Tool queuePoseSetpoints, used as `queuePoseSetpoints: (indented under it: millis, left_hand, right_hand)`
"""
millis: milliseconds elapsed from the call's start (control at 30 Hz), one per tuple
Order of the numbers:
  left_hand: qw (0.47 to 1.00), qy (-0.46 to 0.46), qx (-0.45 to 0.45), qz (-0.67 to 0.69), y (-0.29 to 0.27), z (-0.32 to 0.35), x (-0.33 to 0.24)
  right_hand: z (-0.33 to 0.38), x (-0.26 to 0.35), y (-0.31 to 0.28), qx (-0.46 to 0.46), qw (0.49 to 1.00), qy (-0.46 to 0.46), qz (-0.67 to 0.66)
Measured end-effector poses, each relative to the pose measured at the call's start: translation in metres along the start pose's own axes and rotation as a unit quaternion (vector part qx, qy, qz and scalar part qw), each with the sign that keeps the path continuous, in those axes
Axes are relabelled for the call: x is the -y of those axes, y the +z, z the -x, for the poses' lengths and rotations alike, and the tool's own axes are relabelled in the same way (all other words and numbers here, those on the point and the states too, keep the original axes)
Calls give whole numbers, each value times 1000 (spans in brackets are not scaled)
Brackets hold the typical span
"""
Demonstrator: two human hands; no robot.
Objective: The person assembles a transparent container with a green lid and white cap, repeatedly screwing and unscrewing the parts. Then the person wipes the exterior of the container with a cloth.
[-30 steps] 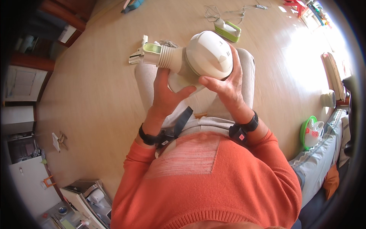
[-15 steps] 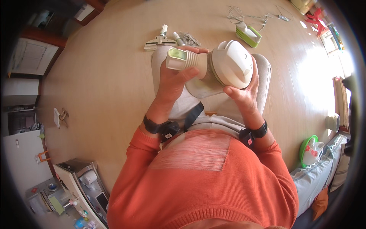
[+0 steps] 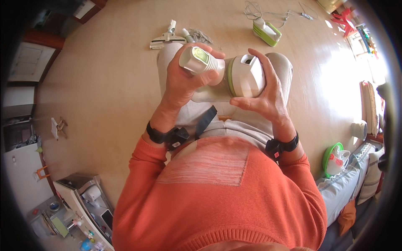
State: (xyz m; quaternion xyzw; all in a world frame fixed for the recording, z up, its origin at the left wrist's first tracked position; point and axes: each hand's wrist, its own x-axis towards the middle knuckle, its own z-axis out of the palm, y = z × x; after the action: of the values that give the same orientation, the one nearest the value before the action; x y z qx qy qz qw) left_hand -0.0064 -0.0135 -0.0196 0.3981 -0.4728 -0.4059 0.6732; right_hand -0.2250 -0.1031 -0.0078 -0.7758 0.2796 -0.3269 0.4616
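Above my lap I hold what looks like a white and pale green vacuum cleaner dust container (image 3: 213,93), with a see-through body. My left hand (image 3: 178,85) wraps round its ribbed neck (image 3: 215,67), which ends in a head with a pale green window. At the other end, my right hand (image 3: 272,94) cups the bulky white cap (image 3: 247,79), thumb on the near side and fingers on the far side. A dark opening shows at the cap's far edge. The palm side of my left hand is hidden.
On the floor beyond my knees lie a flat floor nozzle (image 3: 165,39), a grey hose or cloth (image 3: 201,37) and a green-and-white appliance part (image 3: 267,34) with a loose cord. A green basin (image 3: 331,161) stands at the right beside a sofa (image 3: 345,188).
The container has turned in my hands, so the cap's dark opening now shows. My right hand has shifted round the cap, its fingers spreading over the far side.
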Motion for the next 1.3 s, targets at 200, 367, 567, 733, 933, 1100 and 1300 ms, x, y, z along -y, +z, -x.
queuePoseSetpoints:
  millis: [200, 367, 567, 733, 933, 1100, 1300]
  left_hand:
    - [983, -20, -109, 149, 16, -2, 8]
    - [981, 42, -171, 76, 28, -6, 7]
    - [979, 75, -175, 68, 30, -10, 7]
    - [984, 56, -167, 37, 24, -8, 8]
    - [985, -41, -168, 2, 41, 16, 13]
    - [977, -213, 27, 18, 33, 33, 7]
    - [918, -177, 276, -224, 26, 22, 32]
  right_hand:
    - [8, -1, 14, -46, 998, -5, 47]
    - [14, -5, 27, -69, 997, -28, 33]
    - [12, -4, 27, -79, 994, -50, 60]
    - [15, -6, 28, -44, 998, 36, 12]
    - [37, -9, 28, -43, 996, 64, 38]
    - [81, -10, 8, -23, 981, 192, -19]
    - [111, -18, 0, -55, 947, 315, -38]
